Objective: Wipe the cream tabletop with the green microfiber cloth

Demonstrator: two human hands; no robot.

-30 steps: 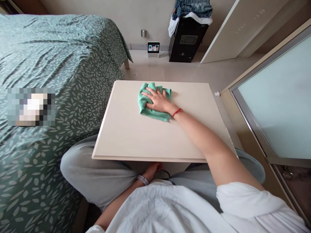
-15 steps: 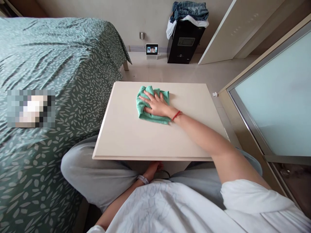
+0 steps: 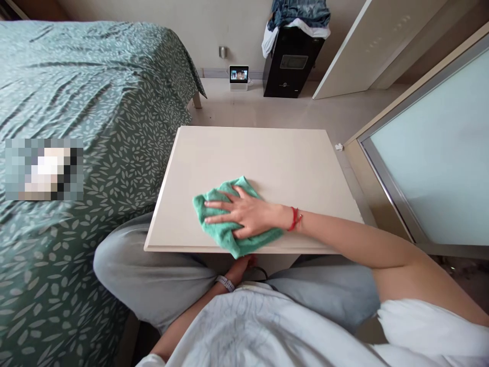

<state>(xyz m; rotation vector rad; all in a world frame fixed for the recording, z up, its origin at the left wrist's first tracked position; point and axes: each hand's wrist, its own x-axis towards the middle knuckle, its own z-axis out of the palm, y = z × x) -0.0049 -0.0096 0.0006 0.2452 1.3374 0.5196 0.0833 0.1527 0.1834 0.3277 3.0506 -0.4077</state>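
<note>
A green cloth [image 3: 219, 232] lies bunched on the cream tabletop [image 3: 267, 158], and one corner hangs over the near edge. My right hand [image 3: 250, 211], with a red string at the wrist, presses flat on the cloth with its fingers spread. Below the near edge of the table, between my legs, is my left hand [image 3: 241, 265], wearing a pale wristband. Its fingers are mostly hidden under the tabletop, so what they hold cannot be made out.
On the left is a bed with a green leaf-patterned cover [image 3: 145, 102]. Beyond the table, a small screen [image 3: 239, 76] and a black cabinet [image 3: 288, 66] with clothes on top stand by the wall. A glass-panelled door [image 3: 439, 137] is at the right.
My right hand and the green cloth have moved from the far middle of the tabletop toward me and slightly left, to the near edge. My left hand stays under the edge.
</note>
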